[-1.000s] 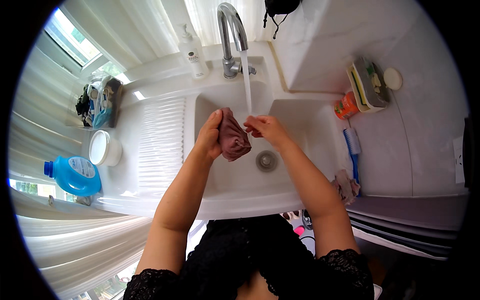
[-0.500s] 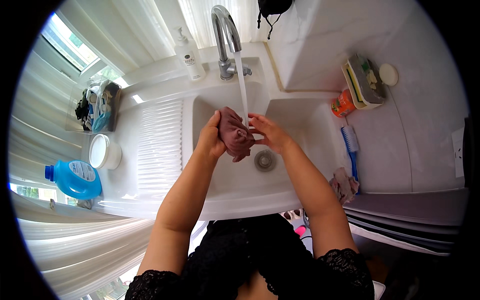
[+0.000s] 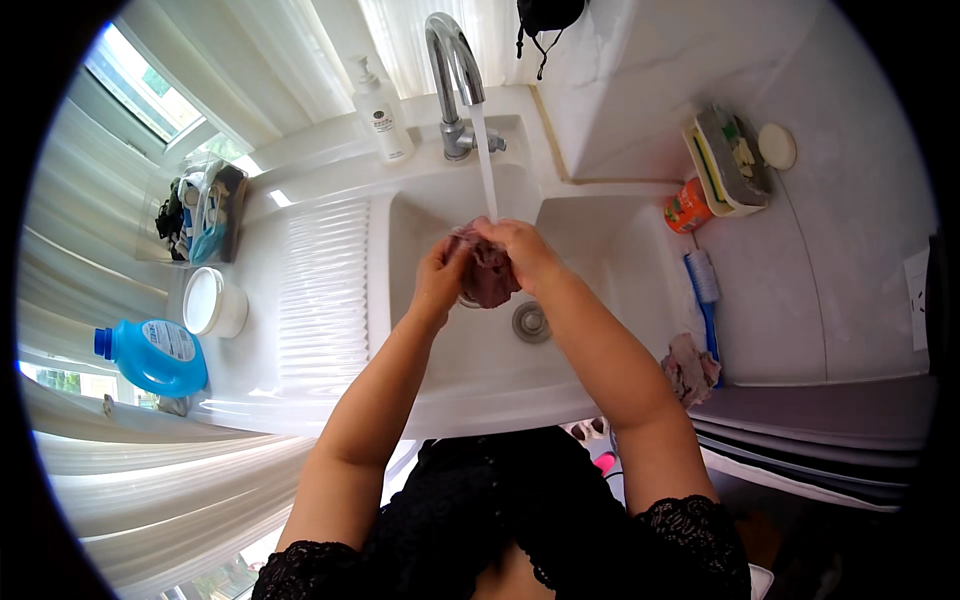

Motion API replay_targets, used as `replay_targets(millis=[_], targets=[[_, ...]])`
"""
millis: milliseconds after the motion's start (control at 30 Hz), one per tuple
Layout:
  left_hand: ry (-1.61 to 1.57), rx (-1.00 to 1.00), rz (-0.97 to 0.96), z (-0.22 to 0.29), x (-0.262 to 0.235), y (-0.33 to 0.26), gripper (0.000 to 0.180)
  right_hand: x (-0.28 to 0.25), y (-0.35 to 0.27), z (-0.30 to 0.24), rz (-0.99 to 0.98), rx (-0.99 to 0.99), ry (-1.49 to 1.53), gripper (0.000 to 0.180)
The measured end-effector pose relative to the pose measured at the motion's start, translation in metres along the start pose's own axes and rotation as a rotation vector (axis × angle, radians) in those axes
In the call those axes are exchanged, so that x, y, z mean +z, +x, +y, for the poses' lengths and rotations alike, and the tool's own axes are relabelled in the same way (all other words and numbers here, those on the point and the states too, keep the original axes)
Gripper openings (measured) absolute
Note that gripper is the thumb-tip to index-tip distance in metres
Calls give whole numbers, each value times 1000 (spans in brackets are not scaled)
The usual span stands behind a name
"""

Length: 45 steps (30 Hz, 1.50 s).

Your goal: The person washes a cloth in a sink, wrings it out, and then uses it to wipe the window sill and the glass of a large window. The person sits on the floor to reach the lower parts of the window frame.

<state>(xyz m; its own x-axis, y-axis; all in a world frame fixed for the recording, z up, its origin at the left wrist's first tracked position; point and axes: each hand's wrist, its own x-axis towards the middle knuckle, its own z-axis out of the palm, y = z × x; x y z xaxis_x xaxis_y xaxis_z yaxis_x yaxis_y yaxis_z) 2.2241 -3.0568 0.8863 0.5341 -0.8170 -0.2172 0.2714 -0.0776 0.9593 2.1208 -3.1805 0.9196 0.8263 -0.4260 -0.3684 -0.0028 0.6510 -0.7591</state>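
Note:
A wet, bunched mauve cloth [image 3: 490, 277] hangs between my hands above the white sink basin [image 3: 440, 365]. My left hand [image 3: 441, 277] grips its left side, fingers curled into the folds. On the upper right edge my right hand [image 3: 522, 252] is closed, its thumb and fingertips pinching the fabric. Water from the chrome faucet [image 3: 455, 75] pours down onto the cloth between both hands. The round metal drain [image 3: 531, 322] shows just right of the cloth. What kind of garment or cloth it is, I cannot make out.
Left stand a ribbed washboard [image 3: 325, 285], a white tub [image 3: 215, 303], a blue detergent jug [image 3: 155, 355] and a clear bin [image 3: 200, 215]. A pump bottle [image 3: 382, 120] is behind. Along the right lie a blue brush [image 3: 705, 300], a crumpled cloth [image 3: 690, 370], and an orange container [image 3: 686, 207].
My right hand, open beside the cloth before, has closed on its edge. The cloth has shifted slightly right and is opened out more, under the stream.

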Motion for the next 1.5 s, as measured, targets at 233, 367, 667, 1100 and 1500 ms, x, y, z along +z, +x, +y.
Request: replay_targets(millis=[233,367,667,1100,1500], targets=[[-559,-206,29,46,-13,-9,47,-40,-2,-10,114,-74,-596,34],[-616,-233,17,46,-17,-10,48,-51,0,3,146,-111,-686,35],[-422,-122,-145,58,-10,-11,39,2,-21,14,74,-59,-283,45],[-419,-196,-89,60,12,-15,34,3,-12,-1,16,-244,-377,26],[-514,-224,-78,62,16,-11,43,-1,-18,-3,-169,-104,-277,45]])
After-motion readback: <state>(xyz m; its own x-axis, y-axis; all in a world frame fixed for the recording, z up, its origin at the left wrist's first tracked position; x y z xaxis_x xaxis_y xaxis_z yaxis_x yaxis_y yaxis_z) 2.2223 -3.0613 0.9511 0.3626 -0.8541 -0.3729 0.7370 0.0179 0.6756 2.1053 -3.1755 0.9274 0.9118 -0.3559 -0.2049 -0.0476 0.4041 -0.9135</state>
